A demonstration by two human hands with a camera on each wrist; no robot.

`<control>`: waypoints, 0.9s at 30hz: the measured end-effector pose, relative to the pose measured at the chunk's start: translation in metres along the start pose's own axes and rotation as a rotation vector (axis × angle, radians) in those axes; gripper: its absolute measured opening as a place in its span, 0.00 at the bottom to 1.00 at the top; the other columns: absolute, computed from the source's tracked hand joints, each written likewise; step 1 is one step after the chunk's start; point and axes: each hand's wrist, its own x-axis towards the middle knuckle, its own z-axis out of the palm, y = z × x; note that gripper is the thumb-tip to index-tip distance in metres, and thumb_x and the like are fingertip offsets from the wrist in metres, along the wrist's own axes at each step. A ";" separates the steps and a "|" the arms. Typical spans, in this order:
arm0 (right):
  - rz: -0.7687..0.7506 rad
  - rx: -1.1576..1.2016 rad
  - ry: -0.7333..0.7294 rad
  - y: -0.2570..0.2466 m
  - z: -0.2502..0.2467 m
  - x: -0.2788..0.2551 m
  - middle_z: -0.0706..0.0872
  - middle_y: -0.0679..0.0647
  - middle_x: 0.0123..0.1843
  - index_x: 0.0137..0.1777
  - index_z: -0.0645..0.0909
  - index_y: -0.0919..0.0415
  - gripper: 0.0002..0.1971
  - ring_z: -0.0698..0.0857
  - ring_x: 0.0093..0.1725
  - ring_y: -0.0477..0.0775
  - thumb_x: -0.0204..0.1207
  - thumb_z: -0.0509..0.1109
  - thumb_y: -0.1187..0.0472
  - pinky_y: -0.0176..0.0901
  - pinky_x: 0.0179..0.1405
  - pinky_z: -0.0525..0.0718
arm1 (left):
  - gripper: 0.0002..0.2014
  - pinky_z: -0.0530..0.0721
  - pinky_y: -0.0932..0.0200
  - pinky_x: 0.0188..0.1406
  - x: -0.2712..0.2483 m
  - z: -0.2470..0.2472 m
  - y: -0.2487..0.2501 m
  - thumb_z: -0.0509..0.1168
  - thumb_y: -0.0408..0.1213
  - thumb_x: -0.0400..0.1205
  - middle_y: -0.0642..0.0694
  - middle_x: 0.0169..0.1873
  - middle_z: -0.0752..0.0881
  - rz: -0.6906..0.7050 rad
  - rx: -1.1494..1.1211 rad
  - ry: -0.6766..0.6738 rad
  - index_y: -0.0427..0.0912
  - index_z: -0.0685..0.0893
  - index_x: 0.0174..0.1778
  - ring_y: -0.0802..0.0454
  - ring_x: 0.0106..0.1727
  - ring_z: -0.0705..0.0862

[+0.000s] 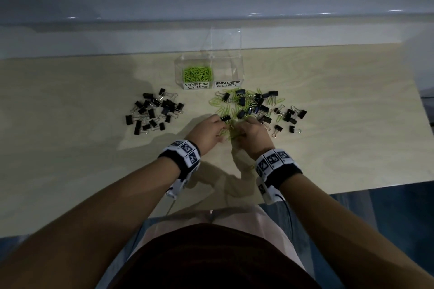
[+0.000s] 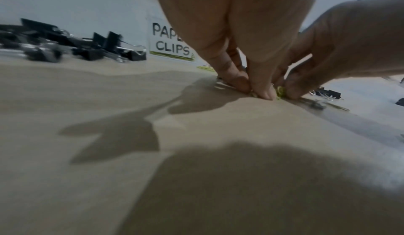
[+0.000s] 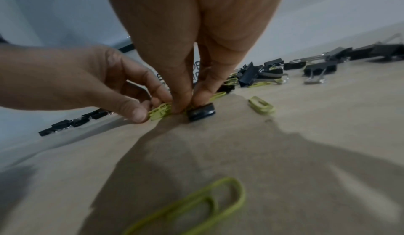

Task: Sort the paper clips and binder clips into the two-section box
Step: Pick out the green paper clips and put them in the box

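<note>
A clear two-section box [image 1: 242, 70] stands at the table's far middle. Its left section, labelled PAPER CLIPS [image 2: 172, 42], holds green paper clips [image 1: 197, 74]. The section labelled BINDER CLIPS [image 1: 227, 84] looks empty. In front of it lies a mixed pile of green paper clips and black binder clips [image 1: 254, 104]. Both hands meet at the pile's near edge. My left hand [image 1: 223, 125] pinches a bunch of green paper clips [image 3: 159, 112] on the table. My right hand [image 3: 188, 108] pinches the same bunch from the other side, with a black binder clip [image 3: 201, 112] against its fingertip.
A separate heap of black binder clips [image 1: 153, 112] lies to the left of the box. Loose green paper clips [image 3: 261, 105] lie near my right wrist, one close to the camera [image 3: 196, 204]. The box lid [image 1: 225, 40] stands open behind. The table's near edge is close to my body.
</note>
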 end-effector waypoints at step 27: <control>0.144 0.009 -0.112 0.017 -0.029 0.005 0.84 0.44 0.32 0.31 0.83 0.57 0.09 0.83 0.32 0.39 0.71 0.72 0.68 0.32 0.33 0.82 | 0.06 0.79 0.52 0.45 0.020 0.002 0.019 0.62 0.30 0.76 0.39 0.48 0.82 -0.004 0.203 -0.024 0.35 0.81 0.47 0.40 0.47 0.80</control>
